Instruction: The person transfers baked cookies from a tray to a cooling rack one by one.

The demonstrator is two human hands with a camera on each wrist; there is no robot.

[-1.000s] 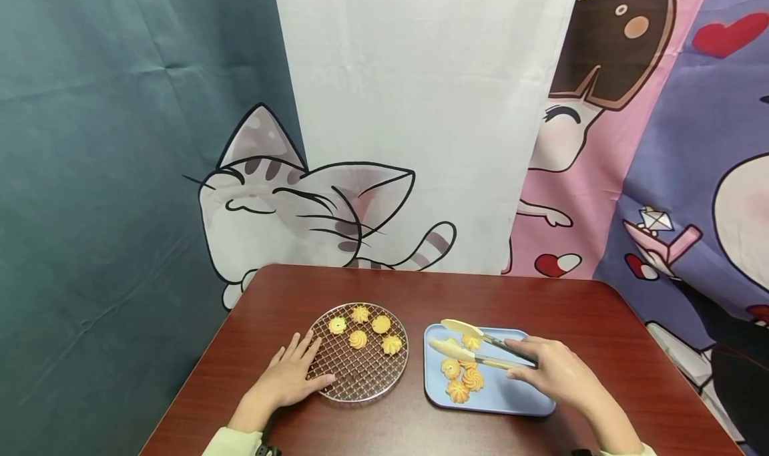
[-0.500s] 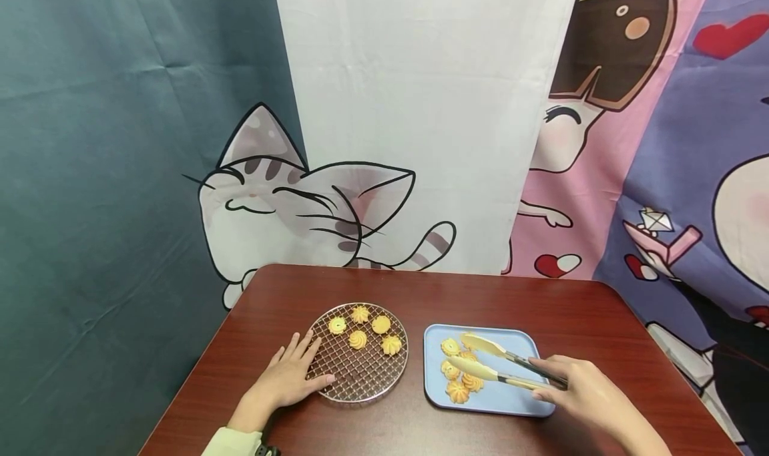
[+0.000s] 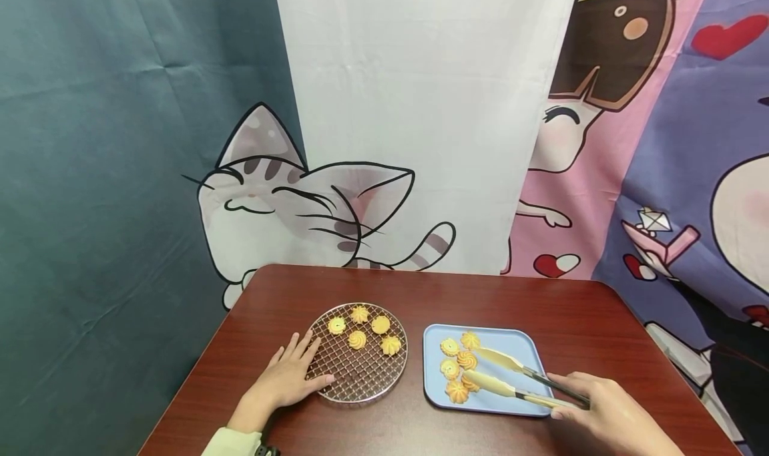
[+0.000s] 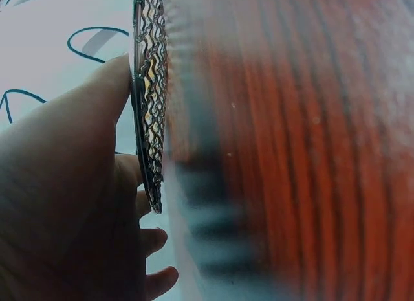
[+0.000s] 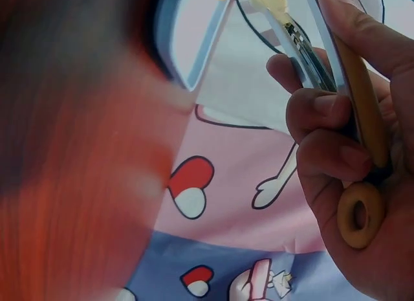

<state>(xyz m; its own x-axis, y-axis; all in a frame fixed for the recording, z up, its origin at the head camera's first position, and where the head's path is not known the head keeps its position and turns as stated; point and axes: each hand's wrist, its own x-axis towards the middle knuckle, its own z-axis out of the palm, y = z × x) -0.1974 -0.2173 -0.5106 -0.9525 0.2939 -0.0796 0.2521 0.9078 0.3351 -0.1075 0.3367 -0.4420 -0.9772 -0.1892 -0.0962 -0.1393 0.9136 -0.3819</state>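
While left fingers (image 3: 311,351) stay spread at rack (image 3: 360,377), right fingers (image 5: 326,155), curled round tongs (image 3: 508,362), have drawn back rightward.

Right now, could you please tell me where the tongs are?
In the head view, the tongs are right of centre, held in the right hand, over the blue tray with tips near the piped cookies.

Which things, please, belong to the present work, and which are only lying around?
Probably in the work:
tongs, in the right hand
cookies, on blue tray and wire rack
left hand, at the rack's edge

Probably surroundings only:
brown table
printed backdrop
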